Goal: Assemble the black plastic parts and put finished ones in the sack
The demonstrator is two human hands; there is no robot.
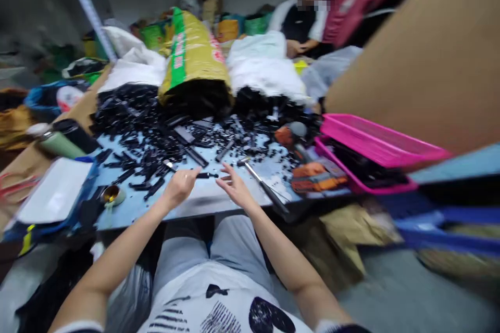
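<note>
My left hand [182, 186] is closed around a slim black part [203, 175], which points to the right out of its fingers. Just past the tip of that part, my right hand [235, 185] has its fingers apart, and I see nothing held in it. Whether its fingertips touch the part I cannot tell. Close to the right hand lies a hammer [265, 186] with a dark grip. Beyond both hands, loose black parts [148, 143] are heaped over the light blue tabletop [183, 212]. The picture is blurred.
A yellow and green sack [195, 57] and white sacks [258, 62] spill black parts at the back. An orange and grey power drill [316, 176] and pink baskets [378, 143] stand right. A blue tray with white paper [54, 192] lies left. A person [302, 26] sits opposite.
</note>
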